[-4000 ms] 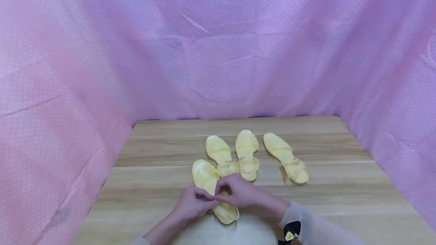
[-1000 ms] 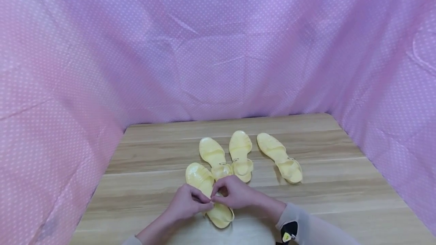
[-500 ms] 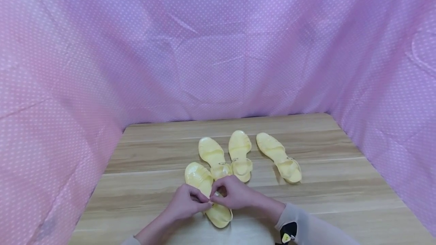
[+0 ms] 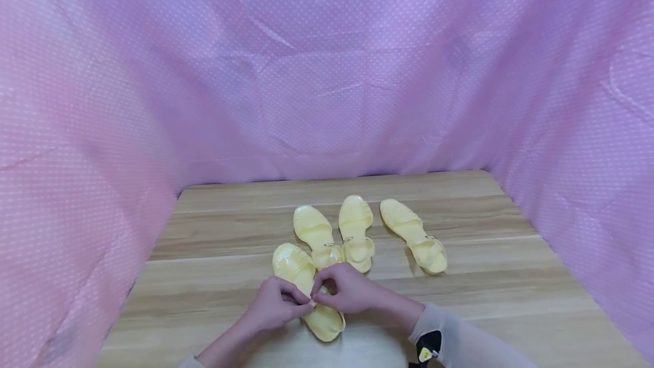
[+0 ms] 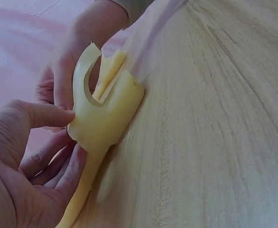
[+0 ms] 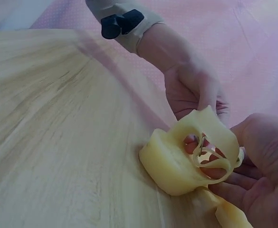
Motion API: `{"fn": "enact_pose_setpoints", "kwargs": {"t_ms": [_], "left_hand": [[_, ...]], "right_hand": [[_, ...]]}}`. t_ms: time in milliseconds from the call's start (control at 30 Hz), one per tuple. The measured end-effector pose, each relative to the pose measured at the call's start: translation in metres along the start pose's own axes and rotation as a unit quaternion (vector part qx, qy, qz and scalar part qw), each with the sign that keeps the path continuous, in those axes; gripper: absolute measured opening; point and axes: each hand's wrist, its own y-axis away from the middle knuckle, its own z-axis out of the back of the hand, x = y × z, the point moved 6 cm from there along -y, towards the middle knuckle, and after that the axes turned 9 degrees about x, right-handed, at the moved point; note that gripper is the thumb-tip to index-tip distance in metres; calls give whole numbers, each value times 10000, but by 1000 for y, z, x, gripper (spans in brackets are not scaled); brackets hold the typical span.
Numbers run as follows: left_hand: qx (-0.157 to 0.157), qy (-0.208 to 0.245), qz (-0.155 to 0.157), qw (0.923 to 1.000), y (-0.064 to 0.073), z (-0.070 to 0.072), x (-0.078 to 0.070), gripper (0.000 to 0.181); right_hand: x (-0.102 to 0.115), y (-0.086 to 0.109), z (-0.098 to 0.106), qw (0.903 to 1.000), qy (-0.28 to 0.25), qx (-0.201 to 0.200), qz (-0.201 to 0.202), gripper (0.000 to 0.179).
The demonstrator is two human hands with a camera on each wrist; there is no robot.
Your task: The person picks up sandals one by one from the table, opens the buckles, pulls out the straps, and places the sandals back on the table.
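Observation:
A pale yellow sandal (image 4: pixel 326 322) lies nearest on the wooden table, toe pointing away and to the left. My left hand (image 4: pixel 276 303) pinches the sandal's ankle strap between thumb and fingers from the left. From the right, my right hand (image 4: pixel 349 288) pinches the same strap, thumb and forefinger meeting the left fingertips. In the left wrist view the strap (image 5: pixel 83 71) arches above the heel cup (image 5: pixel 124 107). A thin metal buckle pin (image 6: pixel 200 144) shows through the strap loop in the right wrist view. The fingers partly hide the fastening.
Three more yellow sandals lie beyond the hands: one just behind (image 4: pixel 313 226), one beside it (image 4: pixel 355 217), and one farther right (image 4: pixel 414 234). Pink dotted cloth (image 4: pixel 327 101) hangs around the back and sides of the wooden table (image 4: pixel 219 231).
Both hands stay pinched at the strap of the near sandal, with only slight finger motion. The head view has shifted, so everything on the table appears a little farther left.

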Motion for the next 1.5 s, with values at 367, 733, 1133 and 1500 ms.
{"fn": "enact_pose_setpoints", "kwargs": {"t_ms": [367,733,1133,1500], "left_hand": [[-6,135,-118,9998,3,1,0,12],[48,270,-94,9996,4,1,2,12],[88,183,-108,9997,4,0,2,14],[62,223,-186,9996,5,0,2,13]], "right_hand": [[8,2,2,10000,14,-45,57,4],[8,1,0,9999,-152,-5,40,2],[2,2,-2,9999,-130,2,-39,9],[2,0,-1,9997,90,-224,64,2]]}}
